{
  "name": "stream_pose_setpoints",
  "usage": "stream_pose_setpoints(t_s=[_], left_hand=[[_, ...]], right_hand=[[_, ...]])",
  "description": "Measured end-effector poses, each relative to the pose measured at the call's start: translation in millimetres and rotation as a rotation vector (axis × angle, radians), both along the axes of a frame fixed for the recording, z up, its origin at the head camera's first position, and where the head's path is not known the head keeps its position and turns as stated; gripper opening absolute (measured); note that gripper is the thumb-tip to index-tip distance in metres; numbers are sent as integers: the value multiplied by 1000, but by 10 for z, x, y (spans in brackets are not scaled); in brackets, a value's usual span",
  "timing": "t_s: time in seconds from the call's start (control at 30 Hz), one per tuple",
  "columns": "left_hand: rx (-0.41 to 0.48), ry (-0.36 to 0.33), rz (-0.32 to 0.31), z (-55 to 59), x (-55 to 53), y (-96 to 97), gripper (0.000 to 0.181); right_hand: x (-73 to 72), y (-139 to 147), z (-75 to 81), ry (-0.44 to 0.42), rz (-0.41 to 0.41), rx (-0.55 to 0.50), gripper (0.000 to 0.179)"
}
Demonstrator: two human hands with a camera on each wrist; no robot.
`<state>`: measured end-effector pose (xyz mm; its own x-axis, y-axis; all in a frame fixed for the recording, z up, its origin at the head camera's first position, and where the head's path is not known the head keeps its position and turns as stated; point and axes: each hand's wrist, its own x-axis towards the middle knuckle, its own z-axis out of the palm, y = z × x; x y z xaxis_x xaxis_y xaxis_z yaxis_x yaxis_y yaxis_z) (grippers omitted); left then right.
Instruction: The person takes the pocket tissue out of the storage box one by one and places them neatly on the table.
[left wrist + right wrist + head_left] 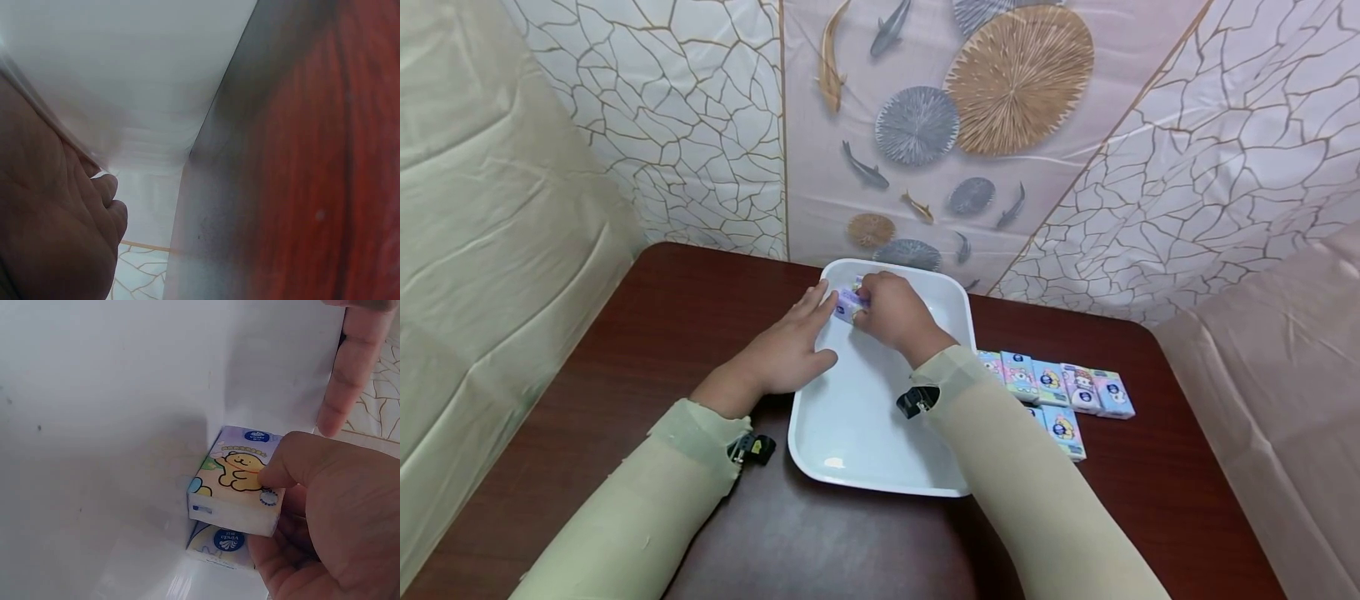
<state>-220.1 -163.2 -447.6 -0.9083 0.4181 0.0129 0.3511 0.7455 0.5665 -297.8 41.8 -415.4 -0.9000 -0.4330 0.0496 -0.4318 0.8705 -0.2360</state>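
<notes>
A small purple pack of tissues [237,465] with a yellow cartoon dog is pinched between the thumb and fingers of my right hand [898,312]. It is at the far left part of a white tray [868,425]. Right beside it, partly covered by it in the right wrist view, is a second tissue pack [222,545] with a blue round logo. My left hand [784,346] lies along the tray's left rim, fingers extended and thumb spread over the inside. Its fingertips are close to the purple pack.
Several pastel tissue packs [1049,382] lie in rows right of the tray on the dark wooden table [715,292], some partly hidden by my right sleeve. A patterned cloth [700,108] hangs behind the table; plain beige cloth [490,183] hangs at the left.
</notes>
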Motion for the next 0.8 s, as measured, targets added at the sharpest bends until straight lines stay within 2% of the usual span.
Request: stream_pose_setpoints(t_s=[0.13, 0.3, 0.47, 0.63, 0.8], left_hand=[[7, 13, -5, 3, 2, 1, 87], [12, 5, -3, 2, 7, -6, 86], [22, -9, 1, 4, 5, 9, 86], [22, -11, 3, 11, 9, 19, 86], [11, -18, 7, 17, 16, 17, 86]], right_hand=[[14, 5, 3, -4, -1, 20, 27], [37, 20, 23, -12, 51, 49, 43], [122, 24, 91, -75, 61, 139, 57], [227, 38, 173, -126, 61, 236, 60], [311, 94, 235, -155, 88, 254, 58]])
